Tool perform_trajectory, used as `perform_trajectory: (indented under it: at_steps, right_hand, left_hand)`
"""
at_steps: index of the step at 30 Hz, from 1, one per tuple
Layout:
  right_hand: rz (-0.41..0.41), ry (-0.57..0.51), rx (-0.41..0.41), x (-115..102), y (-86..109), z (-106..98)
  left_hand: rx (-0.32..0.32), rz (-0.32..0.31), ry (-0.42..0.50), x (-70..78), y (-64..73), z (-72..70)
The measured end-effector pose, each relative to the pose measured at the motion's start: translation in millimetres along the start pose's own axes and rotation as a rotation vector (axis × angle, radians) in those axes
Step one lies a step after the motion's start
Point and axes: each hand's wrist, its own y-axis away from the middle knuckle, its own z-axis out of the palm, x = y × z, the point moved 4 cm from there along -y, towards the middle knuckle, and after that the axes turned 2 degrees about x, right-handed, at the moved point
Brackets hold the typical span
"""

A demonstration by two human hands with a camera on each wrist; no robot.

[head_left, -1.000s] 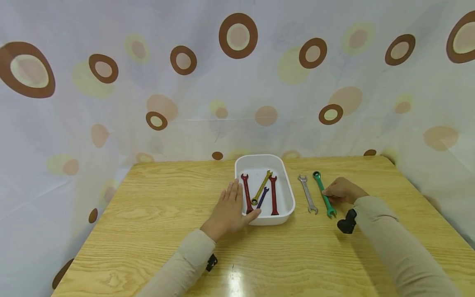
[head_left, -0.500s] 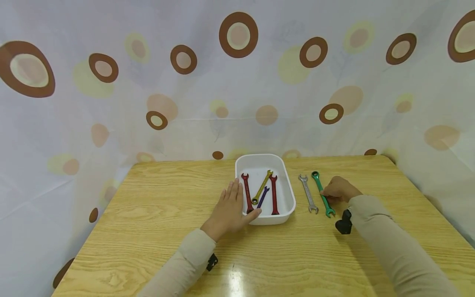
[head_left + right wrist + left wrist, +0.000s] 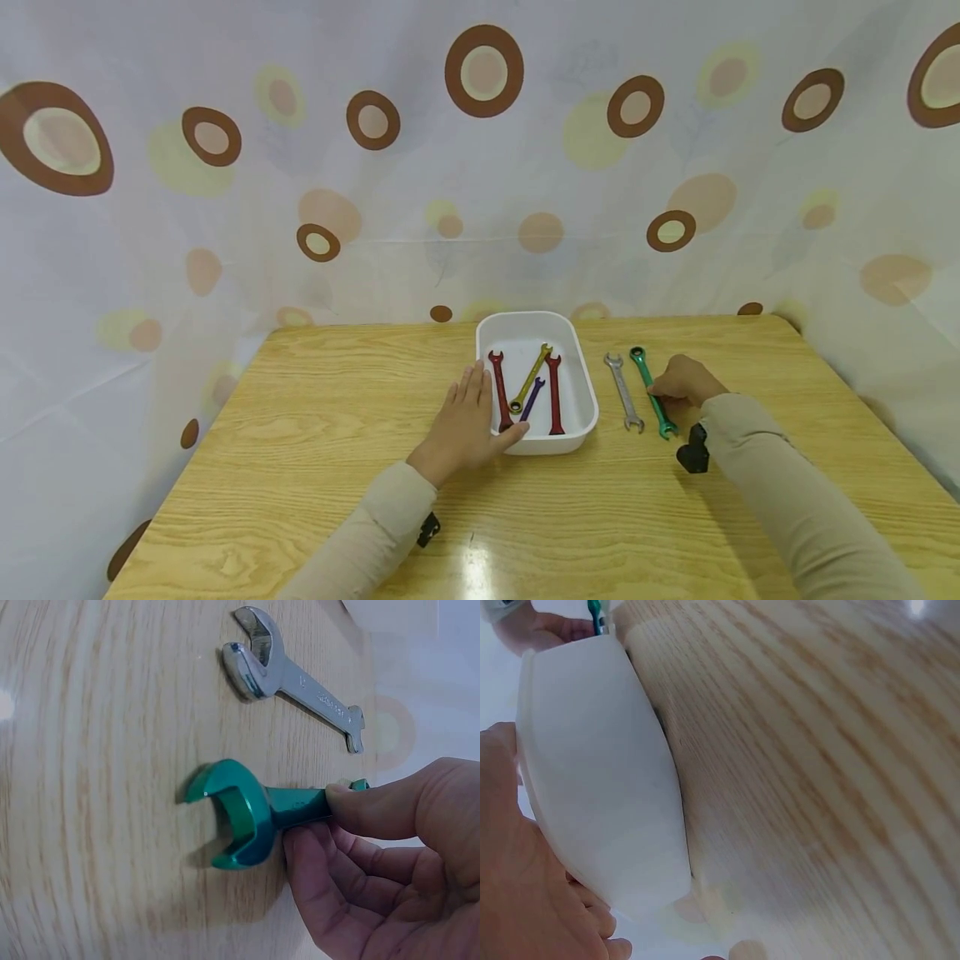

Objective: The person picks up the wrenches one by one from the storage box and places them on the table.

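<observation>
My right hand (image 3: 686,382) pinches the shank of a green combination wrench (image 3: 656,407) between thumb and fingers. Its open end (image 3: 244,817) points back toward the wrist camera, close over the wood. Just left of it lies a silver double open-end wrench (image 3: 623,392). My left hand (image 3: 465,425) rests against the left side of a white plastic tray (image 3: 551,447), fingers straight and thumb over the near rim. In the tray lie two red wrenches, one left (image 3: 500,392) and one right (image 3: 555,394), with a yellow wrench (image 3: 530,381) and a small purple wrench (image 3: 532,400) between.
The wooden table (image 3: 337,400) ends at a patterned cloth (image 3: 420,208) hanging behind and at the sides. Beside the right wrist is a black camera mount (image 3: 693,450). The tray stands near the table's back edge.
During the first half second my right hand shifted the green wrench slightly left, toward the silver one; since then it has barely moved. The left hand and tray stay put.
</observation>
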Motion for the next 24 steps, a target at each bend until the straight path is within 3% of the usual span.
perform_trajectory:
  at_steps: [8,24]
  right_hand:
    - [0.004,0.067,0.033,-2.4,2.9,-1.7]
    - [-0.018,0.090,0.051,-4.3,6.7,-3.1]
  left_hand:
    - [-0.003,-0.006,-0.008,-0.7,0.4,-0.5]
    - [-0.006,-0.015,-0.009,-1.7,0.2,-0.6]
